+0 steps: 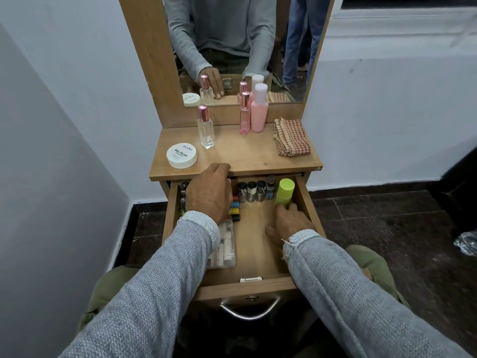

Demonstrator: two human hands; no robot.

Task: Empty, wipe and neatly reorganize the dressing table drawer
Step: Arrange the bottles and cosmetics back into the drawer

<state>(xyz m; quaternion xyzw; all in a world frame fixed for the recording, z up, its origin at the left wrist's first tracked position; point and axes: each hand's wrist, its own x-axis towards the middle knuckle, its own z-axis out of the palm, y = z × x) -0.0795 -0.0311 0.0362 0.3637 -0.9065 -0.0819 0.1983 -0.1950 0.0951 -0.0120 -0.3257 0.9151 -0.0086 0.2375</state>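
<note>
Two hands work in the open wooden drawer (307, 202) at frame centre: the right hand (290, 226) curls its fingers onto the lime-green capped bottle (284, 193); the left hand (209, 193) rests fingers together on the tabletop edge. Emptying stage, apparently; next, lift the bottle up beside the checked cloth (291, 136).

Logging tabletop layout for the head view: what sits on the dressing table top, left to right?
white nail polish remover tub → clear perfume bottle with rose-gold cap → pink spray bottle → pink bottle with white cap → checked cloth. The left hand rests on the front edge.
</note>
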